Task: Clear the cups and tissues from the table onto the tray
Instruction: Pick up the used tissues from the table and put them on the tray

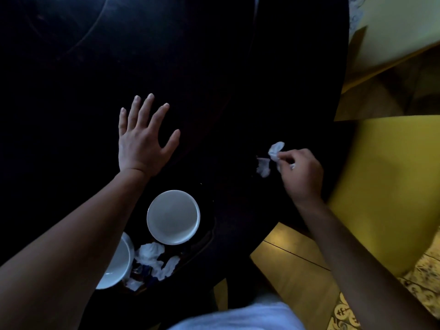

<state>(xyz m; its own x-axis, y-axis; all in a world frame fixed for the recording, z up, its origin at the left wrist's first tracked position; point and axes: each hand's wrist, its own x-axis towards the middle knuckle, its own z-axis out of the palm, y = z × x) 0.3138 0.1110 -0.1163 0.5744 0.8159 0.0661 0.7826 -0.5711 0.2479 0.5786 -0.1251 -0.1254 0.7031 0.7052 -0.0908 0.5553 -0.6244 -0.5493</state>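
Landmark: I place everything against the full white cup (pixel 173 217) near my edge of the dark table (pixel 71 79).
Tray: I judge it to be the dark surface under that cup; its rim is too dim for me to trace.
Cups, counted: two. The second cup (pixel 114 265) sits nearer me and to the left of the landmark, half hidden by my left forearm.
Tissues by the cups, counted: a crumpled heap (pixel 154 260) just nearer than the landmark, between the two cups; three or four wads, I cannot tell which.
Tissues further out, counted: two. One loose wad (pixel 263 167) lies on the table beyond and right of the landmark; one pinched wad (pixel 276 151) is just beside it.
Right hand (pixel 302 172): fingers (pixel 283 158) curled, nipping the pinched wad at its edge.
Left hand (pixel 142 141): fingers spread straight, gripping nothing, palm down beyond the landmark; whether it touches the table I cannot tell.
Step in hand: gathering the last tissues.
Doing it well: I would bunch both wads into one grasp, lift clear, carry them back toward the landmark, drop them on the heap and not into a cup.
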